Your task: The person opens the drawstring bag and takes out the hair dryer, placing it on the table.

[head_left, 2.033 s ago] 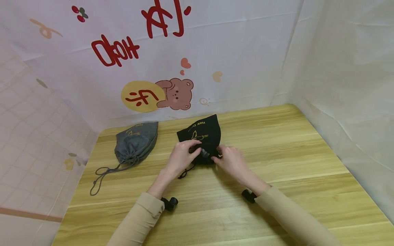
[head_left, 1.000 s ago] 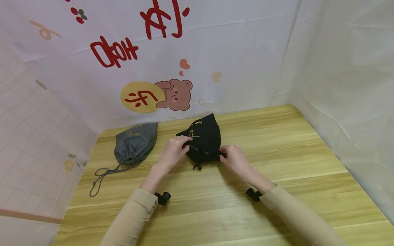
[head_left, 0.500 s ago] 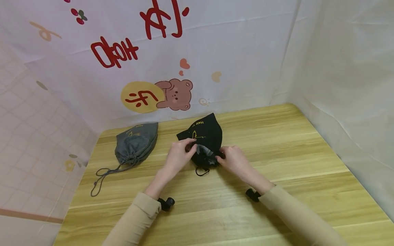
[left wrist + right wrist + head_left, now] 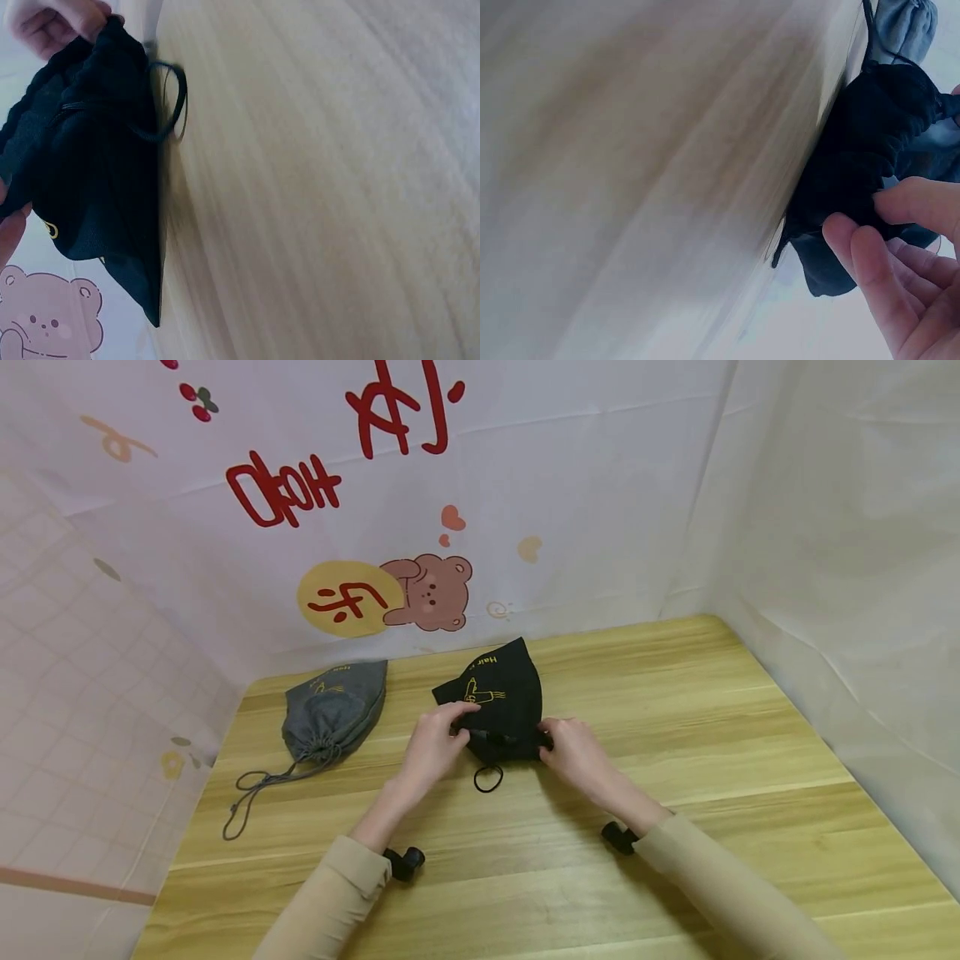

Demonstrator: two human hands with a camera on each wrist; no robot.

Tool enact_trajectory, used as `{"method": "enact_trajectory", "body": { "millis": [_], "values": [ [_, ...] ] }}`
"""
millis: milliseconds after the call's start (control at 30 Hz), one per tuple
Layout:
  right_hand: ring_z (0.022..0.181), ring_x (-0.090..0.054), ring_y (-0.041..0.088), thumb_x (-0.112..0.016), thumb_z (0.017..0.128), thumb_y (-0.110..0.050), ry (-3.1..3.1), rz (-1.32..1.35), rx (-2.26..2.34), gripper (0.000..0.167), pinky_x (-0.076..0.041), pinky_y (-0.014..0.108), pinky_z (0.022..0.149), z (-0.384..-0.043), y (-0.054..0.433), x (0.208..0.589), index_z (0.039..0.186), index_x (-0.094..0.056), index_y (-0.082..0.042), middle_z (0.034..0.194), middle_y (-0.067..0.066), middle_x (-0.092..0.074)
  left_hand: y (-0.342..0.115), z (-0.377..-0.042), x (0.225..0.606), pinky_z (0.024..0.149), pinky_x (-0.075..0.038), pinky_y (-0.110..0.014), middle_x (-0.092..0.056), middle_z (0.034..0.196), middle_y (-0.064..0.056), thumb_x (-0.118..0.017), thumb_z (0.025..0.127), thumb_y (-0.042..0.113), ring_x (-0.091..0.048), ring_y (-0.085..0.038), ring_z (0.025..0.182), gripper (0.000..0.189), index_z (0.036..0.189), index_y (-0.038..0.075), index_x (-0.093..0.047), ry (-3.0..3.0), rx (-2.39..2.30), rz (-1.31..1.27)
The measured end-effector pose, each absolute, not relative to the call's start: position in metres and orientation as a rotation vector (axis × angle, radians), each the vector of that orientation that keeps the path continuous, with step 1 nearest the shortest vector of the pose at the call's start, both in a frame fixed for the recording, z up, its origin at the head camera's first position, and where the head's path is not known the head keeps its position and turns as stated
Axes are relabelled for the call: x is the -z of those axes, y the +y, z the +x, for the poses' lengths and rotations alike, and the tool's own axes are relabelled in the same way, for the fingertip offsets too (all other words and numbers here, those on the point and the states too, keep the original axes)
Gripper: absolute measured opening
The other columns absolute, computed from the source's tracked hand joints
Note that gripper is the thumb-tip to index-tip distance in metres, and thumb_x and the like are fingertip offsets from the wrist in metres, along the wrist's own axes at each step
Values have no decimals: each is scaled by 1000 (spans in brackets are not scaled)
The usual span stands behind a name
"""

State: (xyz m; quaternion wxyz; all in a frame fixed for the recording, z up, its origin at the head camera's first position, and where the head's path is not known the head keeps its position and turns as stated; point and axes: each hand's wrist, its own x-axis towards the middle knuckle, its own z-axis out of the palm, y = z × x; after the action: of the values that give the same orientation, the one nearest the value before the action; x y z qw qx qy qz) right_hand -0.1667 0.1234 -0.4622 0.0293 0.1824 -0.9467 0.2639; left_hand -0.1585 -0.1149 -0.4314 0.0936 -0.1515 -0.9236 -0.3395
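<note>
A black drawstring bag (image 4: 502, 693) with yellow hair-dryer print lies at the back middle of the table, its mouth toward me. At the mouth's left edge my left hand (image 4: 435, 741) pinches the cloth between thumb and fingers. My right hand (image 4: 573, 750) pinches the opposite edge, as the right wrist view also shows with the gathered rim of the black bag (image 4: 855, 150). Between the hands the mouth is partly spread, the inside dark. A loop of black drawstring (image 4: 488, 779) hangs out onto the table; in the left wrist view the cord loop (image 4: 180, 101) stands off the bag.
A grey drawstring bag (image 4: 330, 718), its mouth gathered, lies at the back left with its cord (image 4: 258, 785) trailing over the wooden table (image 4: 510, 877). Behind the table hangs a white printed cloth (image 4: 600, 502), and more cloth covers both sides.
Both hands have shifted along the black bag's mouth, the right one slightly outward. The mouth has been spread and partly closed over between frames, and the cord loop has come out in front.
</note>
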Motion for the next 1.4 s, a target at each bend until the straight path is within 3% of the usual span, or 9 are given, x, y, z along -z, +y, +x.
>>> {"method": "enact_trajectory", "body": {
  "millis": [167,300,467,633,800,867,1033,1233,1400],
  "values": [
    [96,-78,32,-75,87,2,-2920,574,-856,24,-64,43,80,-167,129,463,111,-76,5,107,21,-80,-121,-162,430,92,-62,-44,-77,126,-16,-69,91,-11,-73,-31,111,39,125,6,-75,-2717,987,-466],
    [88,-77,28,-74,87,5,-2920,552,-898,28,-63,41,77,-167,134,464,114,-74,8,101,21,-80,-126,-166,428,94,-63,-46,-76,127,-17,-70,91,-10,-74,-33,116,37,125,5,-75,-2699,949,-461],
    [75,-75,22,-74,87,5,-2925,497,-948,23,-62,38,71,-167,141,464,109,-73,9,84,15,-80,-133,-171,424,87,-65,-44,-79,119,-17,-70,91,-9,-77,-31,106,35,123,4,-75,-2664,918,-448],
    [72,-72,17,-75,87,2,-2920,503,-937,4,-60,35,69,-165,143,461,90,-77,0,80,9,-79,-135,-174,417,83,-65,-44,-81,107,-17,-72,92,-5,-78,-29,95,27,118,2,-77,-2622,951,-414],
    [67,-64,13,-76,88,-3,-2946,514,-866,5,-54,30,65,-162,137,456,84,-77,-6,76,4,-76,-133,-176,414,77,-65,-42,-82,98,-14,-73,95,5,-78,-27,87,16,109,3,-79,-2601,1025,-333],
    [68,-66,14,-77,89,-8,-2940,533,-842,4,-55,31,65,-162,133,454,87,-77,-4,77,5,-77,-129,-175,413,73,-65,-41,-82,95,-13,-73,95,7,-78,-26,84,14,107,3,-80,-2591,1054,-321],
    [82,-78,24,-82,89,-16,-2921,558,-847,21,-63,39,74,-160,124,454,99,-77,2,89,14,-81,-122,-168,415,69,-64,-38,-82,93,-12,-76,94,11,-77,-24,80,15,108,4,-80,-2570,1093,-348],
    [78,-73,20,-78,89,-1,-2927,558,-869,12,-60,35,70,-163,124,457,99,-76,4,92,16,-81,-118,-161,422,71,-65,-36,-81,96,-14,-80,92,9,-77,-24,79,20,110,2,-79,-2570,1112,-455],
    [77,-72,20,-75,88,6,-2918,554,-887,16,-59,32,67,-164,129,460,104,-76,7,97,20,-80,-120,-157,423,72,-66,-37,-81,101,-15,-77,92,3,-77,-24,83,18,110,2,-80,-2548,1089,-467]
  ]
}}
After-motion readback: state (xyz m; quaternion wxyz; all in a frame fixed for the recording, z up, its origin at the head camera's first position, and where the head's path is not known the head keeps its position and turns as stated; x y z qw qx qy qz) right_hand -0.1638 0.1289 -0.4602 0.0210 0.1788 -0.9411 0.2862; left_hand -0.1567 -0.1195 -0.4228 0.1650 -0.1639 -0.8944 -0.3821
